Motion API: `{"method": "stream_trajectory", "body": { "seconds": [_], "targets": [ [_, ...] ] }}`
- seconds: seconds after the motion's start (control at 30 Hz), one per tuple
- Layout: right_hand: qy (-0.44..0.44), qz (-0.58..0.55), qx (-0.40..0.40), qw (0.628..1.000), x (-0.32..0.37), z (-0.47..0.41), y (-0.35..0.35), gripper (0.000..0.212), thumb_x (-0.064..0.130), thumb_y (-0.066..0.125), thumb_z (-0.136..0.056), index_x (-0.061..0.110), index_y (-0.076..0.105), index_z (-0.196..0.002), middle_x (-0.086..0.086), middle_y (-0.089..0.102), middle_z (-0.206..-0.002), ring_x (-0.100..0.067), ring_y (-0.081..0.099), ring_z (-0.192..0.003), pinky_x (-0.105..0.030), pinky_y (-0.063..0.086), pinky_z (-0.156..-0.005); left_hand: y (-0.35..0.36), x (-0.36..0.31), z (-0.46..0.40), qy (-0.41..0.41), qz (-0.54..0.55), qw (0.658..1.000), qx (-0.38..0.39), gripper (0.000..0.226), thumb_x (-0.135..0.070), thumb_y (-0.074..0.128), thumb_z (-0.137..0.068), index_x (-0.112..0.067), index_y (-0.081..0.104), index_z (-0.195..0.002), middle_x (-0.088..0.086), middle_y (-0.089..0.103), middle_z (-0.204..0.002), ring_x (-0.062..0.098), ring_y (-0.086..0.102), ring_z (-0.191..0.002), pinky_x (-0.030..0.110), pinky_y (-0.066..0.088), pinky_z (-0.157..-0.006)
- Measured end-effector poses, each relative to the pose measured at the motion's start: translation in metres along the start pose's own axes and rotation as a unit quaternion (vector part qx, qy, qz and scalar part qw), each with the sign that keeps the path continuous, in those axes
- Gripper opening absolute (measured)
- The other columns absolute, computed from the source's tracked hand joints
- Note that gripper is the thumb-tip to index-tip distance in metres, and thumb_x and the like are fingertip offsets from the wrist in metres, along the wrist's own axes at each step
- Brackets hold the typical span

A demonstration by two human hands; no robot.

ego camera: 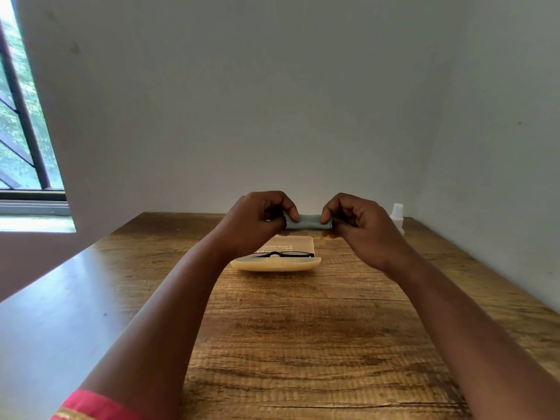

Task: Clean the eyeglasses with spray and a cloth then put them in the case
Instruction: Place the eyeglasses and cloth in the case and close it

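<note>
My left hand (260,218) pinches one end of the folded pale-blue cloth (307,222); my right hand (357,225) pinches the other end, holding it stretched between them above the wooden table (303,328). Below my hands, black eyeglasses (285,254) lie in the open tan case (277,263). Just beyond my right hand stands the white spray bottle (397,216).

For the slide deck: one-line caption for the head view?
Left hand and right hand pinch a folded cloth above the open case holding the eyeglasses.
</note>
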State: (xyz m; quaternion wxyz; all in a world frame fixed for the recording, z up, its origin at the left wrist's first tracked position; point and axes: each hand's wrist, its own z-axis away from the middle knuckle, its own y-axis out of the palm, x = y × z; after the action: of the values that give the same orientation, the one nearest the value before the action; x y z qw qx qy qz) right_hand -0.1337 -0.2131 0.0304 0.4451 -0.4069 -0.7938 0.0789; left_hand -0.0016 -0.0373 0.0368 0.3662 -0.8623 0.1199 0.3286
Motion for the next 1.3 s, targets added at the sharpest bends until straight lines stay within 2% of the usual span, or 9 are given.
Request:
{"method": "stream_trajectory", "body": {
  "seconds": [0.27, 0.43, 0.53, 0.63, 0.8, 0.9, 1.03, 1.17, 1.3],
  "targets": [
    [0.071, -0.071, -0.011, 0.995, 0.004, 0.000, 0.002, 0.015, 0.001, 0.056, -0.093, 0.004, 0.070, -0.089, -0.008, 0.072, -0.086, -0.019, 0.073, -0.078, -0.029, 0.059, -0.075, 0.003, -0.006, 0.002, -0.086, 0.108, 0.990, 0.009, 0.012, -0.009, 0.066, -0.090, 0.000, 0.070, -0.097, 0.014, 0.070, -0.096, 0.020, 0.069, -0.086, 0.029, 0.059, -0.081],
    [0.086, -0.050, -0.018, 0.995, 0.004, 0.001, 0.007, 0.007, 0.012, 0.073, -0.086, 0.006, 0.070, -0.089, -0.007, 0.073, -0.078, -0.018, 0.072, -0.073, -0.025, 0.059, -0.068, 0.003, 0.000, 0.003, -0.076, 0.093, 0.993, -0.001, 0.016, -0.004, 0.076, -0.080, 0.000, 0.069, -0.094, 0.012, 0.071, -0.090, 0.014, 0.070, -0.076, 0.024, 0.058, -0.073],
    [0.092, -0.046, -0.023, 0.994, 0.002, 0.001, 0.009, 0.017, 0.009, 0.078, -0.081, 0.012, 0.067, -0.094, -0.006, 0.073, -0.082, -0.018, 0.073, -0.075, -0.030, 0.059, -0.071, 0.004, 0.003, 0.001, -0.066, 0.071, 0.995, -0.016, 0.016, -0.004, 0.075, -0.081, -0.004, 0.067, -0.094, 0.013, 0.069, -0.088, 0.015, 0.070, -0.075, 0.026, 0.059, -0.073],
    [0.082, -0.014, -0.045, 0.996, 0.000, 0.000, 0.008, 0.026, 0.009, 0.078, -0.081, 0.019, 0.067, -0.103, -0.004, 0.072, -0.085, -0.016, 0.072, -0.078, -0.031, 0.059, -0.075, 0.004, 0.004, 0.000, -0.054, 0.052, 0.997, -0.016, 0.021, -0.008, 0.074, -0.083, -0.011, 0.064, -0.101, 0.013, 0.068, -0.090, 0.020, 0.071, -0.079, 0.028, 0.060, -0.075],
    [0.080, 0.018, -0.054, 0.995, 0.003, 0.000, 0.010, 0.015, 0.010, 0.073, -0.086, 0.020, 0.073, -0.097, 0.004, 0.071, -0.082, -0.004, 0.065, -0.073, -0.021, 0.054, -0.072, 0.007, 0.005, -0.001, -0.034, -0.041, 0.999, 0.003, 0.018, -0.022, 0.070, -0.088, -0.014, 0.069, -0.104, -0.001, 0.069, -0.081, 0.008, 0.067, -0.071, 0.025, 0.059, -0.074],
    [0.103, 0.004, -0.063, 0.993, 0.003, 0.000, 0.011, 0.012, 0.010, 0.072, -0.087, 0.017, 0.074, -0.095, 0.001, 0.071, -0.078, -0.006, 0.065, -0.071, -0.024, 0.055, -0.072, 0.007, 0.006, -0.001, -0.059, -0.055, 0.997, 0.013, 0.018, -0.029, 0.067, -0.090, -0.015, 0.069, -0.101, -0.002, 0.066, -0.078, 0.008, 0.065, -0.069, 0.027, 0.058, -0.073],
    [0.157, -0.049, -0.076, 0.983, 0.003, 0.001, 0.009, 0.009, 0.007, 0.069, -0.088, 0.012, 0.073, -0.095, -0.005, 0.073, -0.081, -0.012, 0.068, -0.070, -0.027, 0.058, -0.071, -0.002, 0.017, -0.001, -0.081, -0.097, 0.992, -0.031, 0.020, -0.034, 0.067, -0.089, -0.017, 0.068, -0.100, -0.005, 0.066, -0.094, 0.006, 0.062, -0.081, 0.020, 0.050, -0.067],
    [0.198, -0.088, -0.096, 0.972, 0.002, 0.000, 0.005, 0.006, 0.008, 0.069, -0.089, 0.012, 0.073, -0.090, -0.006, 0.073, -0.081, -0.012, 0.069, -0.069, -0.027, 0.059, -0.068, -0.016, 0.037, 0.000, -0.146, -0.153, 0.970, -0.116, 0.028, -0.034, 0.068, -0.090, -0.020, 0.063, -0.114, 0.002, 0.056, -0.121, 0.015, 0.058, -0.107, 0.026, 0.044, -0.083],
    [0.227, -0.100, -0.097, 0.964, 0.003, 0.001, 0.004, 0.004, 0.010, 0.069, -0.089, 0.010, 0.073, -0.091, -0.006, 0.074, -0.080, -0.011, 0.069, -0.067, -0.023, 0.055, -0.062, -0.016, 0.048, 0.005, -0.233, -0.107, 0.963, -0.075, 0.048, -0.032, 0.067, -0.091, -0.017, 0.051, -0.133, 0.010, 0.054, -0.131, 0.022, 0.052, -0.117, 0.033, 0.042, -0.091]
  ]
}}
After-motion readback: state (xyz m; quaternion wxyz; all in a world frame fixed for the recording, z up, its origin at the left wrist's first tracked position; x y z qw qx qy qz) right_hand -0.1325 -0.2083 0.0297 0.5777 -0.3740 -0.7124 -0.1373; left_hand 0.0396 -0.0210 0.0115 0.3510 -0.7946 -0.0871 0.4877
